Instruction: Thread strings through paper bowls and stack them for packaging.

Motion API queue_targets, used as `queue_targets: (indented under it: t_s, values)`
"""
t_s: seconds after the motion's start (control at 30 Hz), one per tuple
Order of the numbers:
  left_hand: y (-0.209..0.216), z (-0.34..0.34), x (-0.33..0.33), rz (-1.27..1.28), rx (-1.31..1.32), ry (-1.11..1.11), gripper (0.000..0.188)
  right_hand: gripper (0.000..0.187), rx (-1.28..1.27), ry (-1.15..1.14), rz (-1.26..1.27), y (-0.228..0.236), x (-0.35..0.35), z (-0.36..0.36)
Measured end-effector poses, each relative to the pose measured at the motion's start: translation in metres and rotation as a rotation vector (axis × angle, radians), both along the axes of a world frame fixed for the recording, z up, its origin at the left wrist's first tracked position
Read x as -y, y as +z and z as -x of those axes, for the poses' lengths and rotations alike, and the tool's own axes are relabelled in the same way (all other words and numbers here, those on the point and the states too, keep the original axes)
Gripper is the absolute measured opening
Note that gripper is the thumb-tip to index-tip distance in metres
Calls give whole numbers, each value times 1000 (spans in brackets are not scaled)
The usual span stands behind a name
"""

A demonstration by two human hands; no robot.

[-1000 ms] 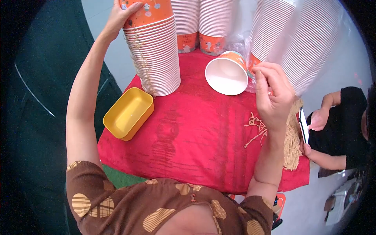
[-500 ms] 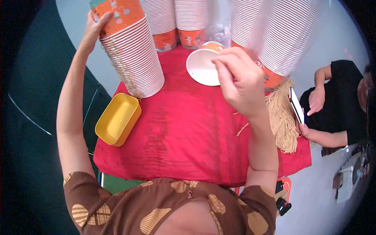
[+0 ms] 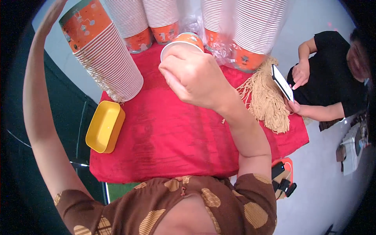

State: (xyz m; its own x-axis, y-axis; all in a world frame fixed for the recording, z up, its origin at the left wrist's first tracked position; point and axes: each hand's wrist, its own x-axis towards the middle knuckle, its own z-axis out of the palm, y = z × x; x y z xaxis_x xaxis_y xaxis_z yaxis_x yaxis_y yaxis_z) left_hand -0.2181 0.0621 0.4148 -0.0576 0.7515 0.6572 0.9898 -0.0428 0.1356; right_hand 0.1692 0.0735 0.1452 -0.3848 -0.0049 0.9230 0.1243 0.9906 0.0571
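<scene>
Catching the right hand (image 3: 192,76) curled closed, contents hidden, right of the cup stack (image 3: 111,60); we can't read the cropped left hand (image 3: 56,7), apart, above it.

A head-worn fisheye camera, left of a pair, looks steeply down from above the wearer's side of a red-covered table (image 3: 176,145), near enough for the tabletop to fill mid-frame.

Right hand (image 3: 192,74) curled, grip unclear, orange cup (image 3: 192,38) partly hidden, cup stack (image 3: 111,64), yellow container (image 3: 116,131)
</scene>
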Motion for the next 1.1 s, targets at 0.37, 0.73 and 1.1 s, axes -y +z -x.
queue_targets:
  t_s: [0.37,0.73,1.1]
  values:
    - [-31,-3,-19,260,0,19,59,9,112,77,39,-5,10,12]
    - [-3,48,-61,524,101,-167,57,8,148,52,30,-6,13,8]
    - [-19,98,-81,380,-22,-176,54,9,186,54,39,-6,18,14]
